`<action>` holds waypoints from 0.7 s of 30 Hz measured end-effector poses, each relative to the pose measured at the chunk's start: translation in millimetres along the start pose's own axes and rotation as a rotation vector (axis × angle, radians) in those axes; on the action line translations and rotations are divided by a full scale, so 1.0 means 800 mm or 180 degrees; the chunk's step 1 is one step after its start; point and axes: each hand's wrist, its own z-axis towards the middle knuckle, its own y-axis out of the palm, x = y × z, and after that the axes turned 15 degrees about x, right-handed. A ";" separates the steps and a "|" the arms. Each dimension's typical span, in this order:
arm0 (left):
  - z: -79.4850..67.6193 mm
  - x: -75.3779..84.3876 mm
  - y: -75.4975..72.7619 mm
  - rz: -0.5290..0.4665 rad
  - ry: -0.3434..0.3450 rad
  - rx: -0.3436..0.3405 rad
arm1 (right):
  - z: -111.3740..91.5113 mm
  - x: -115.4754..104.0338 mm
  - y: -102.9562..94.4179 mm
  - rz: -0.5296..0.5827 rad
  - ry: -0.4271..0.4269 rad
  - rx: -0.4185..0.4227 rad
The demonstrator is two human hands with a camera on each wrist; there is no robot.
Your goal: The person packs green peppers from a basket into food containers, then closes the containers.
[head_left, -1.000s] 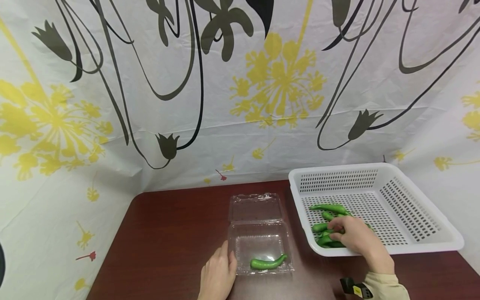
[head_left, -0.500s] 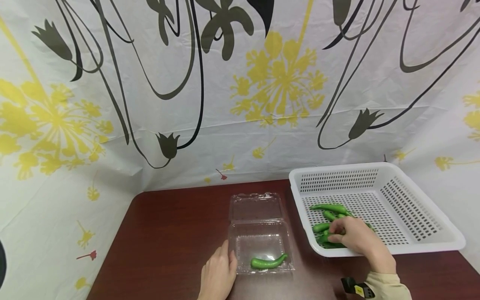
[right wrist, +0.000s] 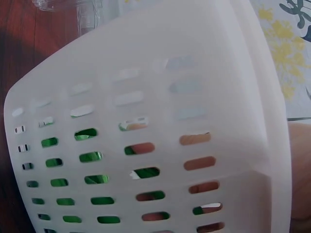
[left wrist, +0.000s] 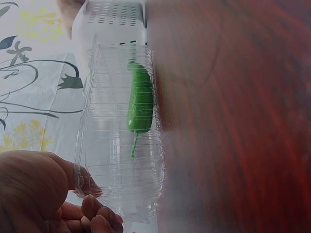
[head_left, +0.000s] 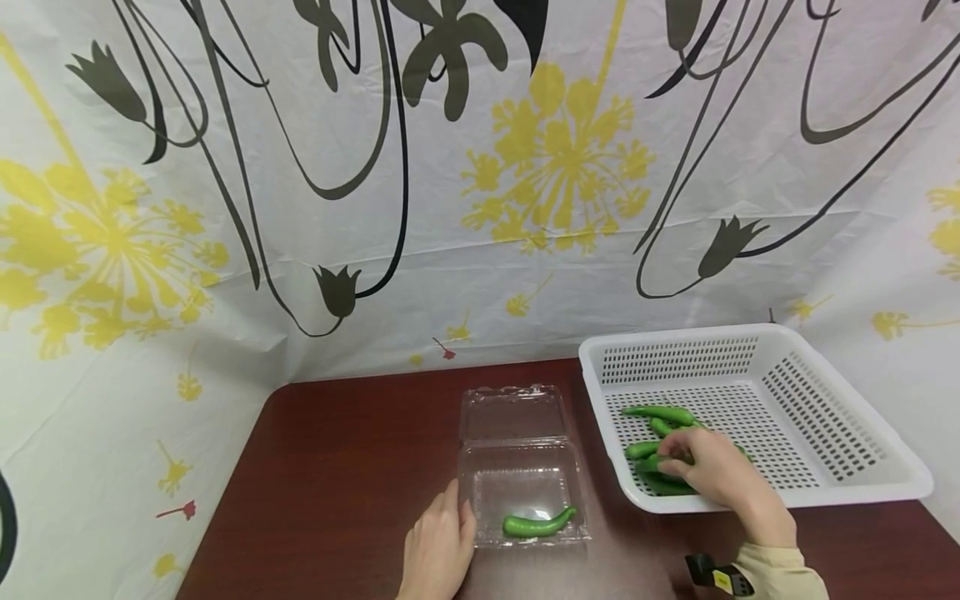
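Curled fingers of the right hand (head_left: 708, 471) dipped among green peppers (head_left: 643, 451) at the near left of a white basket (head_left: 825, 497); whether they had hold of one could not be told, as the basket's slotted wall blocked the right wrist view. The left hand (head_left: 437, 542), thumb and fingers bent at the rim, gripped a clear box (head_left: 480, 483) standing open on the table (head_left: 345, 467). Inside, near its front edge, a single pepper (head_left: 534, 526) lay crosswise, thick end toward the left hand, curved narrow end rightward.
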 end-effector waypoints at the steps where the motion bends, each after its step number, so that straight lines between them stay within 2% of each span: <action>1: 0.000 0.000 0.000 -0.0002 0.0009 0.0011 | 0.000 0.000 0.000 0.0000 -0.0022 0.0023; 11: 0.000 -0.001 0.002 0.0001 0.0057 0.0057 | -0.001 -0.005 0.001 0.0020 -0.0133 0.0294; 21: 0.000 -0.001 0.000 0.0006 0.0017 0.0001 | -0.004 -0.009 0.000 0.0009 -0.0213 0.0524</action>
